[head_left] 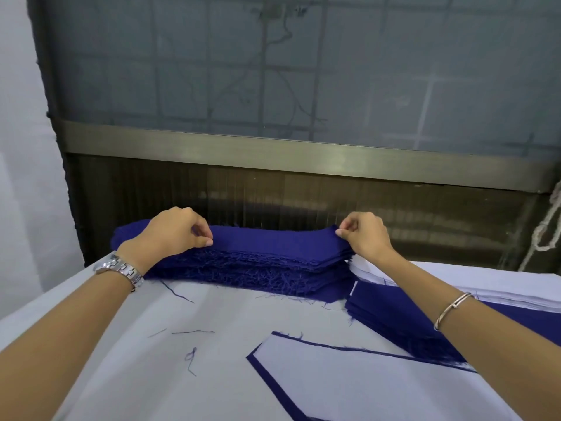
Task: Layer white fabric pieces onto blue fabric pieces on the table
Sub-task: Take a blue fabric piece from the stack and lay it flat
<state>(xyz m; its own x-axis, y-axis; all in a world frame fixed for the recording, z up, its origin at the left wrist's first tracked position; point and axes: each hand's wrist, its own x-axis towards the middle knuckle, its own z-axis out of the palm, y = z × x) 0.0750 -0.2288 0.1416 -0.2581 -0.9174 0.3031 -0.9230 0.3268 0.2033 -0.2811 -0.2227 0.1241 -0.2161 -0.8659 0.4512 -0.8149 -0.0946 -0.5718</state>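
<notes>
Head view, left to right: the left hand [170,232], a metal watch [121,270] on its wrist, rests on the blue stack [267,262] at the far edge of the counter [91,344]. Its grip is closed in a thumb-and-finger pinch on the top blue piece [273,238], a little in from that piece's left end. The piece's long axis runs left to right, spanning the gap between the two hands. At its right end the right hand [364,235], with a thin bangle [452,308] on the forearm, pinches the corner in the same closed grip, and the cloth there sits slightly raised off the layers beneath. Each hand is nearest its own end. Closer to the person, toward the right, a white piece [349,384] lies on a blue underlayer [252,357] whose narrow margin shows. Judging by that, the pinched piece must come toward the body with its axis kept level. Further right sit a second blue pile [394,317] and white layers [501,287]
</notes>
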